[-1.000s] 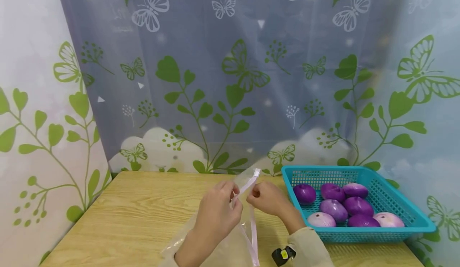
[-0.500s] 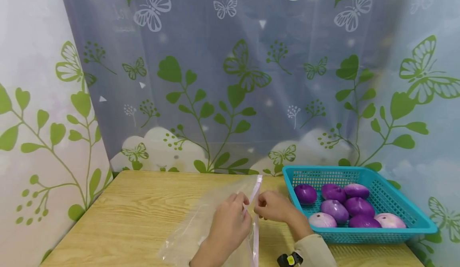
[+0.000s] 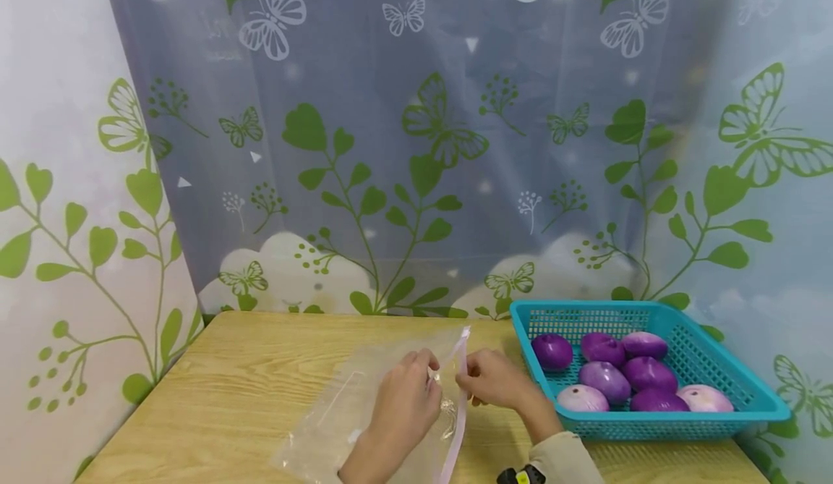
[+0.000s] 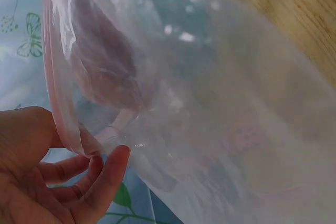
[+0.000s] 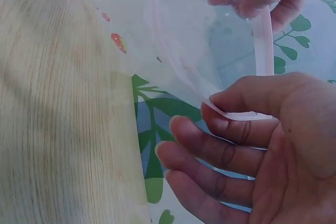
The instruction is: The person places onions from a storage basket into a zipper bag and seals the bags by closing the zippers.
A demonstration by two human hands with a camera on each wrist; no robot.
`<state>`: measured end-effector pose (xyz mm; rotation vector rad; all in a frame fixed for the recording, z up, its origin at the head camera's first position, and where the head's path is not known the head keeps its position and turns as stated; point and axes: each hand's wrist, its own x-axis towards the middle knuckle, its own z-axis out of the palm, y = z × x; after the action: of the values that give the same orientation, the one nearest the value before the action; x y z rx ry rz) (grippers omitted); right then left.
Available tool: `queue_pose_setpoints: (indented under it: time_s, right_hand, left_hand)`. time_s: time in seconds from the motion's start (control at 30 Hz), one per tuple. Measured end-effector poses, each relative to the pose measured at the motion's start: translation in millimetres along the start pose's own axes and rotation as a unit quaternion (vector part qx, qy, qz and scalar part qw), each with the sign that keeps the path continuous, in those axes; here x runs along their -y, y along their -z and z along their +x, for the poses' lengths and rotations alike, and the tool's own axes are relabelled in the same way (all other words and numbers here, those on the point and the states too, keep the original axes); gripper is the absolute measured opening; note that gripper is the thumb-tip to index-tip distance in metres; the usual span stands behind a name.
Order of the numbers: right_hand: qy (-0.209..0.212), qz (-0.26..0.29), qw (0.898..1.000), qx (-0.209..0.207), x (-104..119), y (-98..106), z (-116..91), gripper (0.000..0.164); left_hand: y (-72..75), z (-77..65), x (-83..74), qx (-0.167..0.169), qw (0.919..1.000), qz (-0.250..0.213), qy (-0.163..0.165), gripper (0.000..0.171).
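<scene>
A clear plastic zip bag [image 3: 325, 415] with a pink zip strip [image 3: 458, 426] along its mouth lies slanted over the table in the head view. My left hand [image 3: 405, 401] pinches one side of the mouth; in the left wrist view, thumb and fingers meet at the pink rim beside the filmy bag [image 4: 220, 87]. On the other side, my right hand [image 3: 497, 379] grips the strip. Its thumb and index finger pinch the pink edge in the right wrist view, the other fingers loosely bent. Between the hands the mouth gapes. Part of the bag hides behind my left forearm.
To the right of my right hand stands a turquoise mesh basket [image 3: 761, 401] holding several purple onions [image 3: 604, 381]. The wooden table [image 3: 247, 368] ends at a patterned curtain [image 3: 364, 180] behind. A black watch-like object [image 3: 520, 475] is at my right sleeve.
The bag's top corner has come down and its body spreads flatter to the left. Both hands have shifted slightly right and down, and my right fingers now hold the strip.
</scene>
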<state>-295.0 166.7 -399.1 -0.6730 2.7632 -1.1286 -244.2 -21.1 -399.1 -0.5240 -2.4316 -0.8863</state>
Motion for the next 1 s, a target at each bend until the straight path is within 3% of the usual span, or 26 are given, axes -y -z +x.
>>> queue_pose_setpoints:
  time_s: [0.3,0.5,0.73,1.0]
  right_hand:
    - [-0.014,0.029,0.999,-0.011,-1.2,-11.8,-0.4,0.014]
    - [-0.012,0.083,0.996,0.002,3.7,-22.0,0.5,0.013]
    - [-0.004,0.095,0.995,-0.011,12.3,-24.1,-0.6,0.009]
    - [-0.018,0.100,0.994,-0.031,9.2,-26.6,-3.8,0.006]
  left_hand:
    - [4.0,3.6,8.4,-0.007,0.9997,0.006,0.022,0.017]
    - [4.1,2.5,9.7,-0.012,0.9996,0.023,0.014,0.016]
    - [7.4,1.9,12.2,0.019,0.9995,0.020,0.018,0.029]
    - [15.2,0.1,15.2,0.023,0.9995,0.005,0.021,0.031]
